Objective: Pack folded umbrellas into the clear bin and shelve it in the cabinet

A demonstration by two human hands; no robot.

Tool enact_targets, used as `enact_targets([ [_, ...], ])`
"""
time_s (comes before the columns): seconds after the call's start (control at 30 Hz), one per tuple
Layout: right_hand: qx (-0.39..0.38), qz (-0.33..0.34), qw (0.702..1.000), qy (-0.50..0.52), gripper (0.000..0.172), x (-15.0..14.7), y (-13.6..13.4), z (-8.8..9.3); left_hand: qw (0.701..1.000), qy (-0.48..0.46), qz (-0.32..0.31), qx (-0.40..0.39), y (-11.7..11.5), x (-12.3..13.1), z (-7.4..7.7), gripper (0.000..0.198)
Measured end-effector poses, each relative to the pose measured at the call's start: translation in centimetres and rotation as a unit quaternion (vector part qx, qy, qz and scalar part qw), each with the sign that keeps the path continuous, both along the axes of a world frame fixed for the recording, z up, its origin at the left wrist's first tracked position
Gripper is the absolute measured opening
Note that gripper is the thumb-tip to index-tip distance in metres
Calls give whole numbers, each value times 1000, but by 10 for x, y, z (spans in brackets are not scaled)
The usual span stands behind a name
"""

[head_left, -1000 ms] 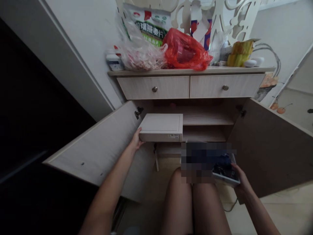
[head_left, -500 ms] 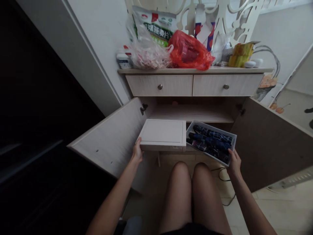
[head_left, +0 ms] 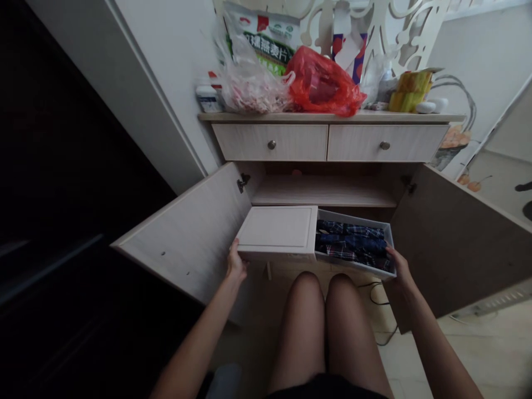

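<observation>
From the head-worn view, the person's left hand (head_left: pixel 236 264) is curled around the near left edge of a white panelled box (head_left: pixel 275 233), fingers spread and gripping it. The right hand (head_left: pixel 399 262) is partly closed on the near right corner of a shallow white tray (head_left: pixel 353 244), which holds folded plaid umbrellas (head_left: pixel 351 243) in navy and red. The tray sits against the box's right side, and the two form one row just in front of the wood-grain cabinet (head_left: pixel 270 143), below its inner shelf (head_left: pixel 324 192). Both cabinet doors stand wide open. On top of the cabinet sit a clear plastic bag (head_left: pixel 249 83), a red plastic bag (head_left: pixel 322 83), a packet of oat cereal (head_left: pixel 266 33) and yellow-wrapped packs (head_left: pixel 407 91)
</observation>
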State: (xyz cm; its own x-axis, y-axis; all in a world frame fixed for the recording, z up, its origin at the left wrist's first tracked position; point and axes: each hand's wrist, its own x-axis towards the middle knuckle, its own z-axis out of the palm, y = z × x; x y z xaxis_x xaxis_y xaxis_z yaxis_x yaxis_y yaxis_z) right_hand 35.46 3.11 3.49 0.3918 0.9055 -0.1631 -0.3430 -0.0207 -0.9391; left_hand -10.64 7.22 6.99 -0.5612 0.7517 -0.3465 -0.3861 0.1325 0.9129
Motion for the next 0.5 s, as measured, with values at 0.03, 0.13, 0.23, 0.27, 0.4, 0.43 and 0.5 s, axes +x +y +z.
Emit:
enact_targets([
  [0.03, -4, 1, 1000, 6, 45, 1, 1, 3, 1000, -2, 5, 4, 0, 1, 1, 38],
  [0.13, -7, 0, 1000, 18, 38, 1, 6, 10, 1000, -11, 14, 22, 0, 6, 4, 36],
  [0.23, -16, 20, 999, 28, 35, -4, 12, 14, 1000, 4, 4, 21, 1, 15, 8, 36],
  [0.27, -17, 29, 999, 31, 36, -8, 14, 14, 1000, 8, -1, 16, 1, 19, 9, 36],
  [0.4, 3, 43, 999, 29, 42, -28, 22, 15, 1000, 10, -6, 10, 2, 39, 10, 35],
  [0.43, 11, 45, 999, 26, 43, -34, 23, 16, 1000, 9, -7, 15, 1, 45, 9, 35],
  [0.5, 28, 56, 998, 13, 46, -46, 26, 18, 1000, 9, -17, 22, 0, 56, 6, 36],
])
